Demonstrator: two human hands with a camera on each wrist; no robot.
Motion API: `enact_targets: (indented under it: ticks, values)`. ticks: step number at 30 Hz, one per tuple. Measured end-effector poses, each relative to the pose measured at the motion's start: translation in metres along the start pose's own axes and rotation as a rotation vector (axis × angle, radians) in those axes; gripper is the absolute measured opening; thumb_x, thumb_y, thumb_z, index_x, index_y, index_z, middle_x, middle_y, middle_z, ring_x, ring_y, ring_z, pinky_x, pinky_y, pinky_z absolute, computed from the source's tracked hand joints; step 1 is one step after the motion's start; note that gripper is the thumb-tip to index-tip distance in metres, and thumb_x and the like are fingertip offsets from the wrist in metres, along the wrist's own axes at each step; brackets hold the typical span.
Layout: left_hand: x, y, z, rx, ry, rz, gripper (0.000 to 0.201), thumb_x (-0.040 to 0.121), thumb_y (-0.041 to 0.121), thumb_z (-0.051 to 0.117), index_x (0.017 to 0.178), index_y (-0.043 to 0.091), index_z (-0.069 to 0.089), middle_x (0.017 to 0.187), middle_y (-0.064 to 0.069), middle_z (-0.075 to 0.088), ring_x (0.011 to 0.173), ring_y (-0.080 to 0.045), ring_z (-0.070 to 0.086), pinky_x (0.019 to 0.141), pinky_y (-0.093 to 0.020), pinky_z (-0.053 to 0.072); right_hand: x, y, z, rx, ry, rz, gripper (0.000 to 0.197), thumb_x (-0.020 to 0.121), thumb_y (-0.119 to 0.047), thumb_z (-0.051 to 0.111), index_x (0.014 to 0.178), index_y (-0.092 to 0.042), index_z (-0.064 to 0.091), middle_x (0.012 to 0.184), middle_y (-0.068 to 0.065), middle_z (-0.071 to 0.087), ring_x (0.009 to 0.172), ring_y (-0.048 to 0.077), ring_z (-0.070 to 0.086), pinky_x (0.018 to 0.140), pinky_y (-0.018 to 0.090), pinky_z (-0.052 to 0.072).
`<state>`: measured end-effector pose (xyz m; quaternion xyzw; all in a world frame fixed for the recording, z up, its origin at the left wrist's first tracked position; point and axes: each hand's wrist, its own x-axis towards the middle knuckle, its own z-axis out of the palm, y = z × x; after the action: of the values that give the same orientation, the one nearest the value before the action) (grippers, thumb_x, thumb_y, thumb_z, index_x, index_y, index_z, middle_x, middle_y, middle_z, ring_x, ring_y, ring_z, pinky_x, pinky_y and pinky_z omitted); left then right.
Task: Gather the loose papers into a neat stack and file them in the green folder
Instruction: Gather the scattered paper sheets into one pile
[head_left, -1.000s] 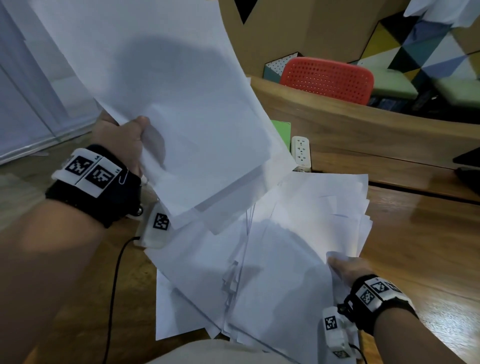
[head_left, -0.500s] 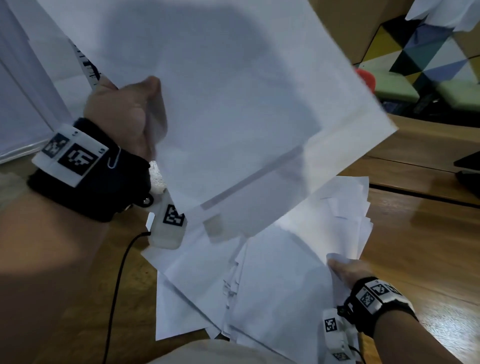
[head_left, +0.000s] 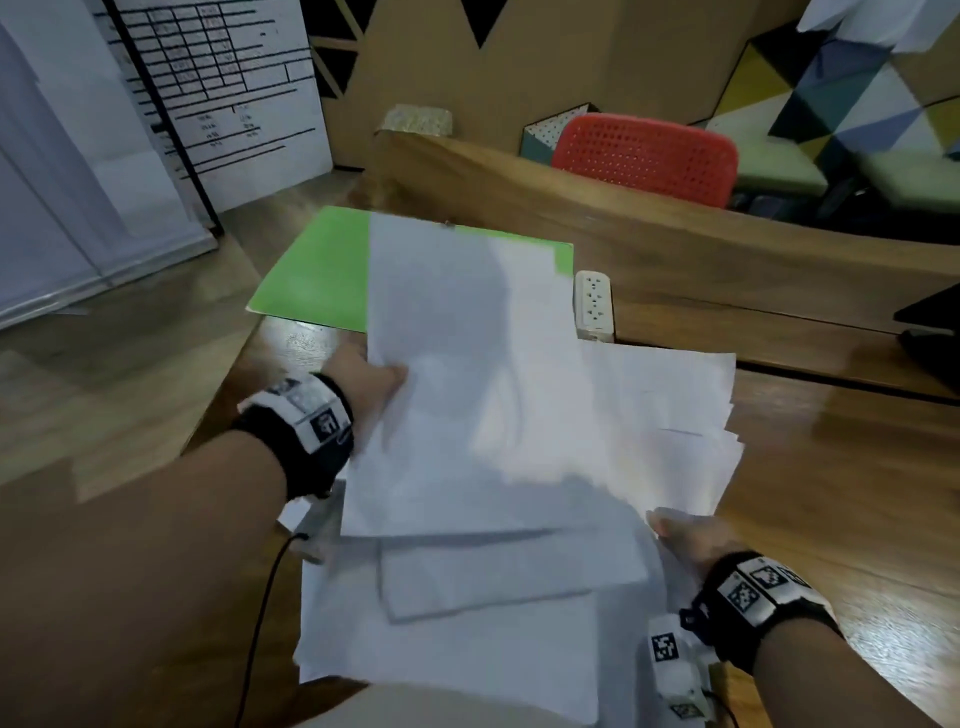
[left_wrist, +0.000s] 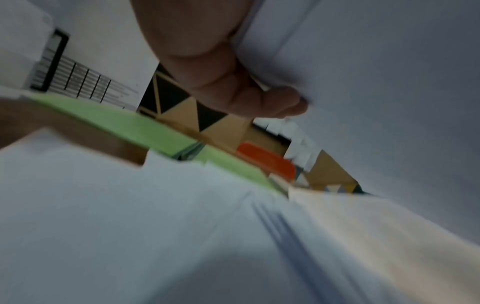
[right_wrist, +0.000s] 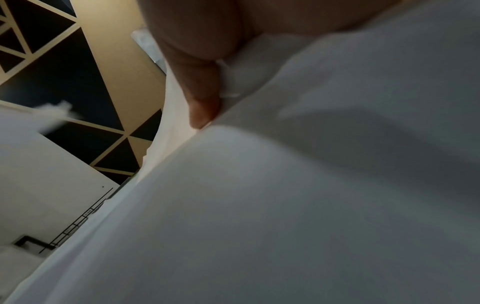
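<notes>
Near the green folder (head_left: 317, 270), the left hand (head_left: 369, 387) pinches a sheaf of papers (head_left: 467, 374) by its left edge, overlapping the folder. Right hand (head_left: 691, 538) grips the loose pile (head_left: 675, 415) beside the folder.

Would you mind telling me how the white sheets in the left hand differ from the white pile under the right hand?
The white sheets in the left hand are lifted and roughly aligned; the fanned white pile is splayed on the wooden desk. The left hand pinches an edge; the right hand grips a corner. Both look blank.
</notes>
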<state>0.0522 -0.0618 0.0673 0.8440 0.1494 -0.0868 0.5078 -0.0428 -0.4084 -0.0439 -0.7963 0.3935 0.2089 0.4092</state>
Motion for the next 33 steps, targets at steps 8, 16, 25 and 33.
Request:
enact_targets:
  ticks: [8,16,25,33]
  values:
    - [-0.011,-0.063,0.064,0.359,-0.389,-0.114,0.082,0.082,0.03,0.066,0.144,0.009,0.019,0.142,-0.007,0.042,0.128,-0.026,0.045,0.105,-0.031,0.035,0.003,0.005,0.002,0.288,-0.13,0.09,0.084,0.031,-0.063,0.084,0.099,-0.015,0.074,0.107,0.011,0.071,0.099,0.034,0.066,0.099,0.048,0.047]
    - [-0.015,-0.071,0.093,0.563,-0.55,0.039,0.084,0.077,0.058,0.054,0.144,0.022,0.017,0.145,-0.007,0.04,0.129,-0.028,0.044,0.108,-0.042,0.037,-0.041,-0.015,0.002,0.229,-0.131,0.072,0.024,0.067,-0.007,0.081,0.081,0.007,0.067,0.077,0.017,0.069,0.063,0.032,0.064,0.05,0.028,0.05]
    - [0.048,-0.092,0.002,0.953,-0.095,-0.233,0.106,0.06,0.066,0.068,0.142,0.012,0.026,0.144,-0.014,0.038,0.129,-0.033,0.043,0.104,-0.045,0.04,-0.078,-0.036,-0.009,0.396,-0.106,0.047,0.028,0.081,0.003,0.065,0.059,-0.002,0.049,0.062,0.004,0.052,0.055,0.027,0.045,0.04,0.029,0.04]
    - [0.037,-0.089,0.014,0.803,-0.259,-0.21,0.093,0.064,0.067,0.064,0.137,0.015,0.039,0.143,-0.006,0.046,0.127,-0.025,0.046,0.105,-0.038,0.038,-0.04,-0.012,0.004,0.353,-0.085,0.117,0.041,0.065,-0.013,0.083,0.095,0.009,0.065,0.091,0.025,0.069,0.087,0.043,0.065,0.088,0.056,0.049]
